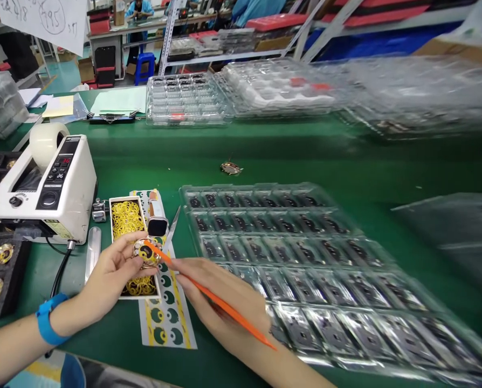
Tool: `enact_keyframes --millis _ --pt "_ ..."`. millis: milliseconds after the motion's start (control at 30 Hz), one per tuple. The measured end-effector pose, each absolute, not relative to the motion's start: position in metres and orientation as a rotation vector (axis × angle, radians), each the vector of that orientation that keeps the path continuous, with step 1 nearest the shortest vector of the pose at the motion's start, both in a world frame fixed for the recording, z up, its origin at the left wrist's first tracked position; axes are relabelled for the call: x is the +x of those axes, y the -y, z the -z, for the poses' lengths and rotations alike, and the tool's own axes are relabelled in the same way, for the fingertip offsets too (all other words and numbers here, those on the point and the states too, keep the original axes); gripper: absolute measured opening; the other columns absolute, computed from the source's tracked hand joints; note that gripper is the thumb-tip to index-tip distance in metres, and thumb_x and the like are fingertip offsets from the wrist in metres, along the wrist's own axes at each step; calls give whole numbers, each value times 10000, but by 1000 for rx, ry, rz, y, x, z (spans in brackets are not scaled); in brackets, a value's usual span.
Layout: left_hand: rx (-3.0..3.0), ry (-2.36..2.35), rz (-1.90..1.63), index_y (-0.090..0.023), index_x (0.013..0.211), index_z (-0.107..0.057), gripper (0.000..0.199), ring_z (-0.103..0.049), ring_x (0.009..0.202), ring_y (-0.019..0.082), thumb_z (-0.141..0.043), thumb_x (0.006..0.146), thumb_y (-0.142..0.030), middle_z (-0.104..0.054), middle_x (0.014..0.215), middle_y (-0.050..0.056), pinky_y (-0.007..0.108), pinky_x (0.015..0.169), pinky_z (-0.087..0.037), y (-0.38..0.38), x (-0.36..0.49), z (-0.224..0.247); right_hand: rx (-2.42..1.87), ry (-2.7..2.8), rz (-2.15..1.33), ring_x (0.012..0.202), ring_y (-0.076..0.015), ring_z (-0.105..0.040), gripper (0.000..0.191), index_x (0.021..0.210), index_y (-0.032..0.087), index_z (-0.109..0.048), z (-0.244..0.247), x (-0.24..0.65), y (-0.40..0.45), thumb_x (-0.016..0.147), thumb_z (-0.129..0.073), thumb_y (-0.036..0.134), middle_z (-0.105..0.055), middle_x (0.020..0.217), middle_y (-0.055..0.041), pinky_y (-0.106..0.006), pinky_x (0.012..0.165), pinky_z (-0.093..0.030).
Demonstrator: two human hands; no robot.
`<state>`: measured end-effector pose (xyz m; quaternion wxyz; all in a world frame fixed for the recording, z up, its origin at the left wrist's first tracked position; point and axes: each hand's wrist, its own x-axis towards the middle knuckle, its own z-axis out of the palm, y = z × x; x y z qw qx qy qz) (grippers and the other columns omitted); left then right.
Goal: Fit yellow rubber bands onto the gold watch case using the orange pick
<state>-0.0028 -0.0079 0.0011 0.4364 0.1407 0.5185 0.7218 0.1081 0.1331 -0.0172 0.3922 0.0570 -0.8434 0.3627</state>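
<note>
My left hand (114,272), with a blue band on the wrist, pinches a small round gold-rimmed part (144,253) with a yellow-and-black face. In my right hand (220,293) is a thin orange plastic stick (225,305), held like a pen, its tip at the face of the round part. Beneath my left hand stands a white box (159,293) of yellow rings (128,216). A sheet of yellow and dark green stickers (162,323) lies under the box's right side. Beside it are a smartwatch-like square black-faced item (158,226) and a pointed metal blade or tweezers (175,223).
A white tape dispenser (73,183) stands left, by a black foam tray (6,285) of round gold parts. A large clear blister tray (281,226) of dark parts fills the right. Behind lie another round part (231,168) and stacked trays (281,86). A tally counter (99,210) sits near the dispenser.
</note>
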Motion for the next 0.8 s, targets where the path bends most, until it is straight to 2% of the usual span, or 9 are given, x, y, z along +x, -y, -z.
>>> enact_keyframes --millis 100,200,300,367,467,633,733,800 --pt "318 -1261 -1800 -235 1112 -621 299 -643 963 174 -672 817 -236 -682 1016 27 284 875 -551 7 -1 2 237 2178 -789 855 -181 -686 346 1151 141 -570 23 106 -131 853 -502 -20 -711 913 -112 -307 734 -613" --pt "284 -1263 -1811 -236 1101 -627 302 -641 941 174 -666 803 -216 -680 994 28 261 819 -564 6 -2 6 434 2249 -474 974 -251 -667 311 1117 51 -584 27 105 -131 857 -430 -24 -704 969 -184 -367 793 -607" --pt "247 -1319 -1805 -213 1075 -651 289 -637 870 156 -650 787 -196 -673 945 32 226 747 -569 6 -5 7 551 2284 -321 958 -284 -667 302 1060 16 -604 26 105 -133 875 -366 -3 -699 960 -202 -396 771 -606" --pt "250 -1348 -1785 -187 1036 -665 258 -644 804 142 -655 779 -201 -669 886 29 226 726 -575 6 -6 5 503 2265 -427 910 -248 -671 275 1065 47 -599 22 106 -135 875 -405 3 -698 937 -174 -360 739 -604" --pt "294 -1364 -1759 -163 943 -659 212 -671 702 135 -700 736 -186 -668 830 17 205 636 -577 4 -7 1 259 2153 -769 850 -194 -648 302 1102 139 -589 17 111 -138 859 -471 7 -672 931 -113 -308 681 -575" --pt "392 -1459 -1686 -149 819 -629 156 -674 587 135 -692 677 -132 -652 720 -4 135 441 -506 3 -5 -1 -63 1990 -1205 907 -203 -596 280 1087 233 -621 22 113 -142 946 -397 141 -621 952 -62 -341 734 -501" --pt "422 -1539 -1613 -147 787 -607 127 -633 496 109 -658 676 -115 -614 582 -24 91 361 -412 4 -4 -1 -121 1979 -1187 1019 -223 -554 295 996 222 -637 24 113 -140 977 -343 223 -577 1044 -73 -380 844 -462" --pt "425 -1556 -1609 -149 797 -601 116 -621 478 102 -646 692 -137 -610 559 -24 83 351 -389 4 -4 -1 -46 2019 -1094 914 -195 -581 268 932 198 -611 22 112 -137 976 -347 204 -584 941 -66 -345 797 -480"
